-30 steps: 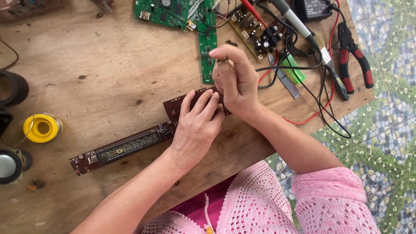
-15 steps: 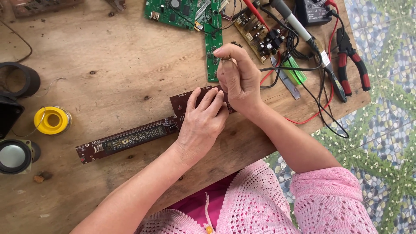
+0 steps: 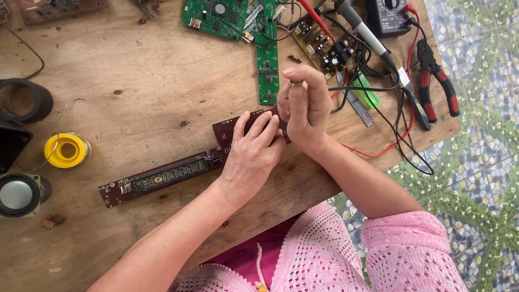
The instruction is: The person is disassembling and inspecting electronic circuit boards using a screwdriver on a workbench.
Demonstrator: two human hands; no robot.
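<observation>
Looking down, head view: a person in a pink knitted top works at a rough wooden counter (image 3: 135, 81).
Left hand: the left hand (image 3: 251, 154) lies flat, fingers spread, pressing the right end of a long brown circuit board (image 3: 162, 178).
Right hand: the right hand (image 3: 305, 105) is raised just beside and above the left, fingers curled into a pinch; whatever small thing it pinches cannot be made out.
Board position: the board's long axis runs from lower left up to the right, ending under both hands; the left hand touches it, the right hovers above its far end.
Board texture: thin, rigid, dark reddish brown, with a glassy display strip along the middle.
Beyond the hands: green circuit boards (image 3: 267, 65), a tangle of black and red wires (image 3: 378, 108), red-handled pliers (image 3: 438, 89).
Far left: a yellow spool of solder (image 3: 66, 150) and a round speaker (image 3: 19, 194), well apart from the hands.
</observation>
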